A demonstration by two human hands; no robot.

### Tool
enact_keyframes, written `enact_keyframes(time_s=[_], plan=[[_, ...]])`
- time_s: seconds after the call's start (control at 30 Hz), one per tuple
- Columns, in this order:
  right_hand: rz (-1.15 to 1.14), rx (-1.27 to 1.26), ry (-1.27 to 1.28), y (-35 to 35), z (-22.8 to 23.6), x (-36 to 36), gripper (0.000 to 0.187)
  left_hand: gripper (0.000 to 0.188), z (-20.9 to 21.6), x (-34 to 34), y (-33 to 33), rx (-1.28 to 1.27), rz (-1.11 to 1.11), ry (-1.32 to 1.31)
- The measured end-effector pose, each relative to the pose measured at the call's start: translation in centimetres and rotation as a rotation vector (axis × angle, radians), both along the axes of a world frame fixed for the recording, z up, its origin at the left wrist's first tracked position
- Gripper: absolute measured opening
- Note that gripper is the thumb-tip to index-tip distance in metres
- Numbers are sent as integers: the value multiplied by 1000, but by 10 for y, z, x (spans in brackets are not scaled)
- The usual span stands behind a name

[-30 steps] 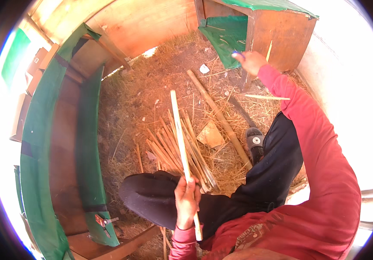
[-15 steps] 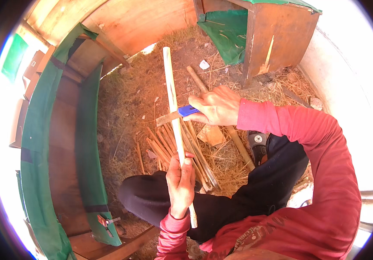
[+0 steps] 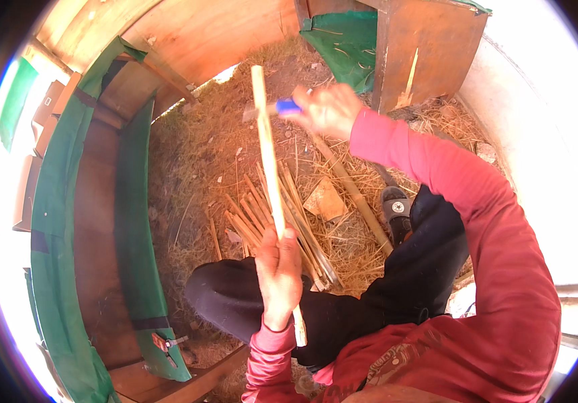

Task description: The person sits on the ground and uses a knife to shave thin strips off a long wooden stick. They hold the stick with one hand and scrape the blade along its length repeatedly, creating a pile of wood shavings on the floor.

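Observation:
A long pale strip of split wood, likely bamboo, slants upright in front of me, its far end away from my body. My left hand is closed round its lower part, with the thumb along it; the near end sticks out below the palm. Near the far end, my right hand, blurred by motion, grips a blue-handled knife. The smeared blade lies across the strip, reaching past its left side; whether it touches the wood I cannot tell.
Several split strips lie on the straw-strewn ground below. Beside them are a flat wood piece, a round pole and my sandal. A green-covered shelf stands left; a brown wooden cabinet stands far right.
My right hand and the knife have moved away from me along the strip, from its middle to near its far end. My left hand keeps its hold, shifted very slightly.

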State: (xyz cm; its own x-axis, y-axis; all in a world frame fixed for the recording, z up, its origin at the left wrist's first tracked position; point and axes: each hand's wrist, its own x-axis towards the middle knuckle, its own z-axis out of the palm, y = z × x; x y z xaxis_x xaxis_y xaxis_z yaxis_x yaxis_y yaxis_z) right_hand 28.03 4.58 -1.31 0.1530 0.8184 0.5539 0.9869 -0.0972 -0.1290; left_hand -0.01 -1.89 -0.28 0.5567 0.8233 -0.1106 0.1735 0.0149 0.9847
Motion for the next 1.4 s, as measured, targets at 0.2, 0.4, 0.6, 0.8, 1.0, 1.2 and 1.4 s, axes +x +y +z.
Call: enact_keyframes(time_s=[0.2,0.4,0.6,0.8,1.0,1.2,1.4], plan=[[-620,-36,54,-11,-24,151,57,21,-40,-30,-32,-230,-62,-71],[-107,-200,236,-26,4,69,53,19,-27,-28,-20,-217,57,-146],[422,-27,170,-38,10,-21,40,19,-7,-21,-10,-147,-13,-71],[288,56,-81,-32,1,-15,44,18,-7,-10,-6,-106,-33,-38],[-21,-85,3,-9,17,21,39,20,-13,-7,-11,-103,-77,-33],[-687,-64,231,-31,-9,177,65,18,-50,-46,-43,-302,-72,-66],[-88,-162,250,-13,10,53,53,25,5,-23,0,-15,-44,-1]])
